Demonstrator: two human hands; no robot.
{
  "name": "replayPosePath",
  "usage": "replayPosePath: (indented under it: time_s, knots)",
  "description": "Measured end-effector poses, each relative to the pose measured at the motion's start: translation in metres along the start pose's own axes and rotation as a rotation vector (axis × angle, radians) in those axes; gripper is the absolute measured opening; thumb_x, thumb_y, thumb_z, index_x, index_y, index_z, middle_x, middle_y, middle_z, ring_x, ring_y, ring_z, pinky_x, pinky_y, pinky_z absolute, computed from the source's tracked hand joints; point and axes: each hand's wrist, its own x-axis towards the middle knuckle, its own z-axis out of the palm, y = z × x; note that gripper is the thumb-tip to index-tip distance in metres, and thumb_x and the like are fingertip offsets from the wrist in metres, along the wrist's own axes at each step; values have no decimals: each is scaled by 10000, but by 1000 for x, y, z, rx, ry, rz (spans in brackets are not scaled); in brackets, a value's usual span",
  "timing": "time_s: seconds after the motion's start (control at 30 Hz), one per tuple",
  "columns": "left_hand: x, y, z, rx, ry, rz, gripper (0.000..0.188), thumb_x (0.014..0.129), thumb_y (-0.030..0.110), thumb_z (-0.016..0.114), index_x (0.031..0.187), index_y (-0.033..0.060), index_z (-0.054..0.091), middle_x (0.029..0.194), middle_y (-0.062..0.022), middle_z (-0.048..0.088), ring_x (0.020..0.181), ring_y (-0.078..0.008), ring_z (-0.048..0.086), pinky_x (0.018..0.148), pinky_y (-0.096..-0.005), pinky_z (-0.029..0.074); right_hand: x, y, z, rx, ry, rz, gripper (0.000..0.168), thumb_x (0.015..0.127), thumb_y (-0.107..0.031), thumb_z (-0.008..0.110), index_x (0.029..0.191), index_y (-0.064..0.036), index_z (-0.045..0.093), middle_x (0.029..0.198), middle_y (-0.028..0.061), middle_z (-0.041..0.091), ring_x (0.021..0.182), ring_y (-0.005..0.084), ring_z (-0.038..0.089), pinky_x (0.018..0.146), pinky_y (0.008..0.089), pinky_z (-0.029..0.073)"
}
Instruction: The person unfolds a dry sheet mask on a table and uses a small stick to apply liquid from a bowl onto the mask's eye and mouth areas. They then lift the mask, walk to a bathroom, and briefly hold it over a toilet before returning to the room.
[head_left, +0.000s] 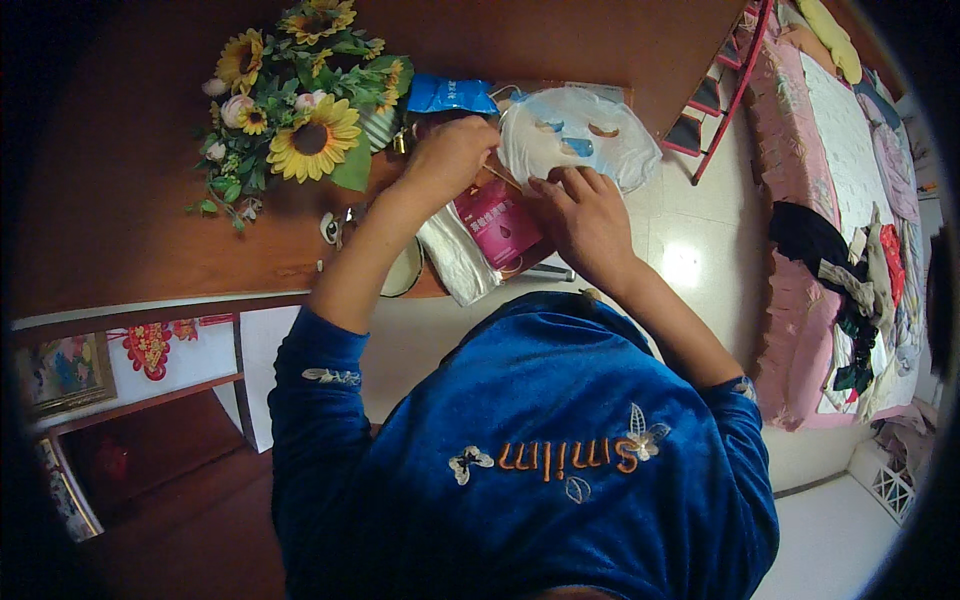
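A white face-shaped mask (544, 161) with eye, nose and mouth openings lies across the table's right end, partly overhanging the floor. My right hand (589, 221) is at its lower edge with fingers curled; the grip is hidden. To the left, my left hand (454, 154) is bent over the table, fingertips drawn together near a thin pale strip that runs toward my right fingers. Whether it holds the strip is unclear. Below, between both hands, is a pink packet (506, 229) bearing writing. A crumpled white packet (461, 259) lies beside it, and a blue packet (450, 95) lies behind my left hand.
An arrangement of artificial sunflowers (311, 139) stands at the left on the wooden table (150, 247). A round dish or lid (405, 270) sits under my left forearm. Red-framed folding steps (705, 101) stand right of the table, and a bed (799, 315) with heaped clothes is beyond.
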Motion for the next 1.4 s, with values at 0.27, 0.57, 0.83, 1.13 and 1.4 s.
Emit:
replayPosePath:
  time_s: [0.27, 0.57, 0.83, 1.13, 1.4]
  knots:
    - [-1, -1, 9, -18, -62, 25, 189, 797, 27, 587, 962, 58, 673, 974, -101, 639, 905, -319, 629, 791, -398, 510, 13, 15, 27, -62, -3, -11, 159, 796, -180, 609, 931, -114, 660, 979, 87, 608, 977, 285, 567, 804, 402, 455]
    - [4, -7, 12, -71, 50, -112, 174, 801, 14, 569, 950, 33, 656, 990, -147, 630, 913, -348, 618, 801, -428, 501, 10, 17, 26, -45, 16, -2, 178, 805, -168, 593, 962, -112, 656, 1009, 94, 615, 997, 286, 569, 829, 402, 461]
    - [8, -6, 18, 91, -19, -134, 203, 833, 35, 554, 1016, 32, 642, 1035, -163, 642, 950, -367, 620, 815, -442, 499, 7, 20, 27, -87, -53, -26, 206, 792, -180, 582, 974, -113, 650, 1022, 93, 607, 1019, 283, 562, 853, 401, 457]
    - [28, -6, 38, 122, 105, -339, 235, 829, 151, 683, 1033, 52, 623, 939, -185, 672, 886, -393, 639, 762, -470, 509, 8, 18, 24, -73, -55, -17, 195, 791, -177, 579, 966, -115, 641, 1015, 93, 607, 1008, 281, 565, 861, 397, 453]
    - [33, -5, 43, 24, 196, -397, 184, 818, 132, 669, 984, 60, 639, 911, -182, 685, 856, -363, 664, 737, -450, 524, -3, 14, 10, 31, 41, -33, 299, 778, -134, 590, 1066, -74, 646, 1086, 107, 623, 1020, 286, 576, 909, 408, 451]
